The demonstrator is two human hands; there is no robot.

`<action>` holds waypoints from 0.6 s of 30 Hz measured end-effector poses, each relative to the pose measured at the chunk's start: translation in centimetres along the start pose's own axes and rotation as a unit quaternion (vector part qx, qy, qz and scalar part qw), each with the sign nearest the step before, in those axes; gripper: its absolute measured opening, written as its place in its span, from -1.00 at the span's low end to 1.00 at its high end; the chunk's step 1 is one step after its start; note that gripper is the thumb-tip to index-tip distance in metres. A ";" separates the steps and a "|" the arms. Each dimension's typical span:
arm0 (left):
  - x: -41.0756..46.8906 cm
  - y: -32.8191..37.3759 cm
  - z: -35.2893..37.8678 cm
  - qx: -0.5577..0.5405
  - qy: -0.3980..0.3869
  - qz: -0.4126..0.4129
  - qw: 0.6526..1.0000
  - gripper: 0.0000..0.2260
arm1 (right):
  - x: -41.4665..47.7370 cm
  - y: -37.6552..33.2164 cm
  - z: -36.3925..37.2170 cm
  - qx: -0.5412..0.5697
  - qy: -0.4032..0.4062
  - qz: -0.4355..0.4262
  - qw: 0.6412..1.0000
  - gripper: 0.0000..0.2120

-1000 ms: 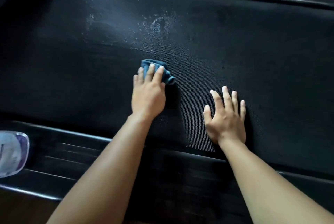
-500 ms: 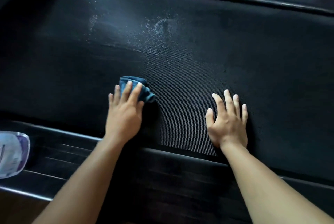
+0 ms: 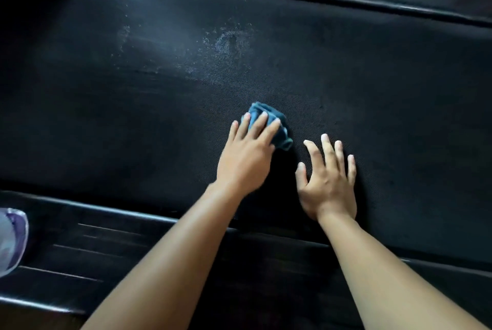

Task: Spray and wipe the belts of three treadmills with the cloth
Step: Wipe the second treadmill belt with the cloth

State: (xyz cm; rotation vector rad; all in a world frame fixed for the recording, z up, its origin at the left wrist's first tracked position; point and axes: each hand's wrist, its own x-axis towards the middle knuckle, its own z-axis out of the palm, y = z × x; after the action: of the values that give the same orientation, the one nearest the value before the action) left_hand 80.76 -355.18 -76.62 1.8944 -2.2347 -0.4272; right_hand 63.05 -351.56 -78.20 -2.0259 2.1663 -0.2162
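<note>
One black belt [image 3: 372, 95] fills the view. Two hands rest on it: the left hand [image 3: 245, 161] presses one bunched blue cloth [image 3: 278, 127] under straight fingers; the right hand [image 3: 330, 183], just right of it, lies released, fingers spread. One bottle [image 3: 12, 241] shows far left.

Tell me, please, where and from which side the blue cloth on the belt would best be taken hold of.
Probably the bunched folds of the cloth that stick out past the fingers of the left hand, pinched from above and the far side. That hand presses flat on its near part, and the right hand lies on the belt close on its right, blocking those sides.
</note>
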 end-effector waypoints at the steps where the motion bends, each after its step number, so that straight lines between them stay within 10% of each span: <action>1: -1.7 -0.2 0.2 -0.002 -0.004 0.011 1.000 -0.52 | 0.0 0.0 0.0 0.000 0.001 0.001 1.000 -0.46; 11: -3.6 -10.4 -3.3 -0.016 0.046 -0.188 0.981 -0.53 | -0.1 0.0 0.1 0.002 0.005 -0.001 1.000 -0.48; 18: 7.5 -5.9 -2.4 0.012 0.015 -0.116 0.993 -0.53 | -0.2 -0.1 0.1 -0.005 0.005 0.000 1.000 -0.48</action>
State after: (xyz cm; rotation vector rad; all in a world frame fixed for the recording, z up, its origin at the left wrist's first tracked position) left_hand 85.71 -363.63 -76.66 2.1679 -2.0152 -0.4042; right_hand 63.14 -351.41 -78.29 -2.0329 2.1774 -0.2165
